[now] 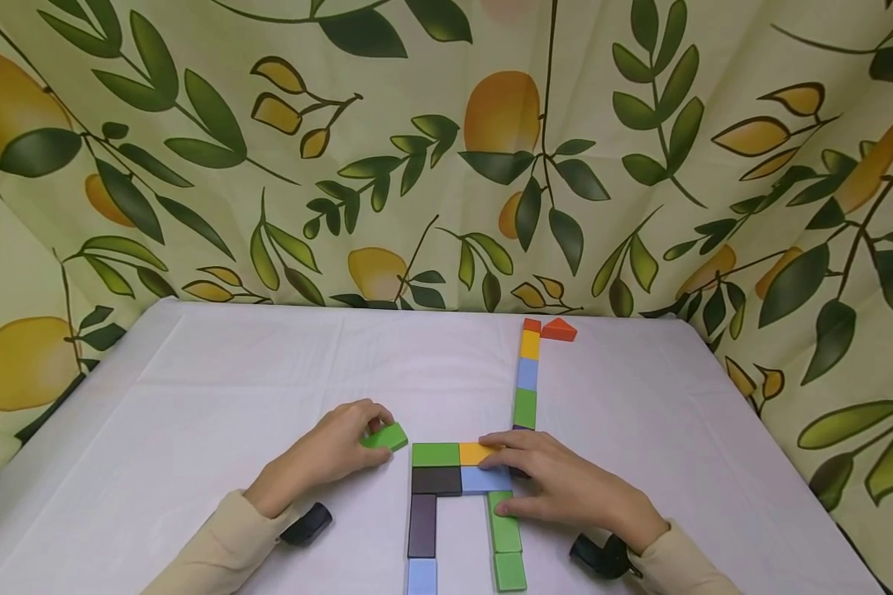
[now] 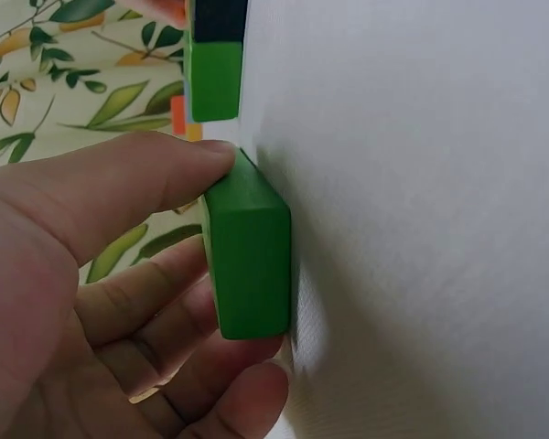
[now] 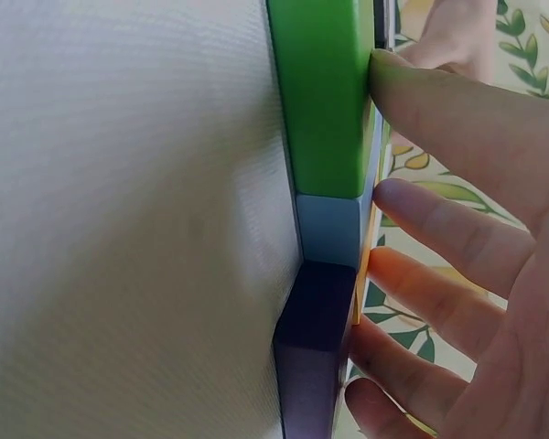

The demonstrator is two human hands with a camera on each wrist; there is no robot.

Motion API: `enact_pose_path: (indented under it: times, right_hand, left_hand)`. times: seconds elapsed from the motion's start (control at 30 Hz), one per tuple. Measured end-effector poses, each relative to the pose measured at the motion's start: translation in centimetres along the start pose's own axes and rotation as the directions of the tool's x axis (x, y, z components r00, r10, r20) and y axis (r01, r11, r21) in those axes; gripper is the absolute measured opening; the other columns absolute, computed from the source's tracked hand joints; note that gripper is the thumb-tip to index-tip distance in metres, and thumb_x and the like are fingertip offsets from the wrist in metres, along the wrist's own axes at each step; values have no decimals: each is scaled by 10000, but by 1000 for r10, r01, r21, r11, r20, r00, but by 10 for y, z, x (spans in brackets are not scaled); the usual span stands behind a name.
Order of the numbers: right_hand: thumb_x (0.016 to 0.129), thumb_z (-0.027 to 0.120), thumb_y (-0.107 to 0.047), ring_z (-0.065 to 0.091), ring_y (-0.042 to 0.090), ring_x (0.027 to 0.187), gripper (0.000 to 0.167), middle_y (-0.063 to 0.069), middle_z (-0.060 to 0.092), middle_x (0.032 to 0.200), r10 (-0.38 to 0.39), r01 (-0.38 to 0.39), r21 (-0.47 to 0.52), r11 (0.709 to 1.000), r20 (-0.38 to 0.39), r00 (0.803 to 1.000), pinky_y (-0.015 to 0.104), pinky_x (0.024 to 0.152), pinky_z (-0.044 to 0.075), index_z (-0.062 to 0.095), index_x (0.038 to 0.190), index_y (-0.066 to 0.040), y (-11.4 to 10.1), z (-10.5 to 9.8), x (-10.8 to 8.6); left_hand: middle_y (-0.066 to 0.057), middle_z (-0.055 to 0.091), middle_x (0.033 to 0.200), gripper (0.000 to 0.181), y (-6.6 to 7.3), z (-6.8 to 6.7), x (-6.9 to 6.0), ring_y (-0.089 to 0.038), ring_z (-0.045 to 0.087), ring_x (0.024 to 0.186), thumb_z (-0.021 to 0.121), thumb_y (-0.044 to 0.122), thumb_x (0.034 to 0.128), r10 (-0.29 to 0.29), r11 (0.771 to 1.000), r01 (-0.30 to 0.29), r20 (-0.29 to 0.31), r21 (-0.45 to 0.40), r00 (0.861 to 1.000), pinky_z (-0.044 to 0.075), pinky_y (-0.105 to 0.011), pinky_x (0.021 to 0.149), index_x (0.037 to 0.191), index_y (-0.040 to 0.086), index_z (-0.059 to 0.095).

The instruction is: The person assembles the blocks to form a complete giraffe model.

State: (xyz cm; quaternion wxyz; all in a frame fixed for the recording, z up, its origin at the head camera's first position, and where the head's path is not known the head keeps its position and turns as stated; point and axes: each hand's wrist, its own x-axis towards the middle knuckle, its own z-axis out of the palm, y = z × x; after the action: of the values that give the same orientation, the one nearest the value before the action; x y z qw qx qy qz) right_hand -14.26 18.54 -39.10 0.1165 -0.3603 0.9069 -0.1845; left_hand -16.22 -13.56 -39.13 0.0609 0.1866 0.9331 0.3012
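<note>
My left hand pinches a green block between thumb and fingers, low over the white cloth. This block lies just left of the joined wooden blocks, a small gap away from the green block at their corner. Spread over the right part of the blocks, my right hand touches their tops with its fingertips. Its thumb is on a green block, and the fingers reach across the blue block to the yellow block. A dark purple block is partly under that hand.
A column of blocks, with a blue one, runs toward the table's back edge. Beside its red end lies a red triangular block. Black, purple and light blue blocks continue nearer. Behind hangs a fruit-patterned curtain.
</note>
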Motion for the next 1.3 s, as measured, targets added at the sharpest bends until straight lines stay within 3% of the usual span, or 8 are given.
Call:
enact_pose_path:
  times: [0.63,0.93,1.3]
  right_hand:
    - [864,745,-427,443,211,1381,444,-84,484,1490,-1,1,12,1000,-8,1000,508,1131,386,654,1266,-260,0,-1,-1]
    - [869,735,-442,443,214,1382,441,-80,485,1491,-11,11,12,1000,-16,1000,507,1131,383,652,1263,-262,0,0,-2]
    - [875,721,-463,436,216,1388,443,-88,479,1494,-5,5,23,1000,-7,1000,512,1135,379,648,1268,-271,1,0,-2]
  left_hand:
    - [26,578,842,344,12,1,-11,-127,482,782,858,172,739,8,1000,-7,80,-22,997,394,-203,647,1026,68,701]
    - [44,591,855,329,11,1,-12,-93,497,794,842,173,763,88,996,-91,95,23,992,415,-205,678,1042,62,709]
    - [68,587,873,309,9,-1,-15,-72,516,819,811,165,797,136,990,-140,108,29,985,448,-231,714,1077,82,709]
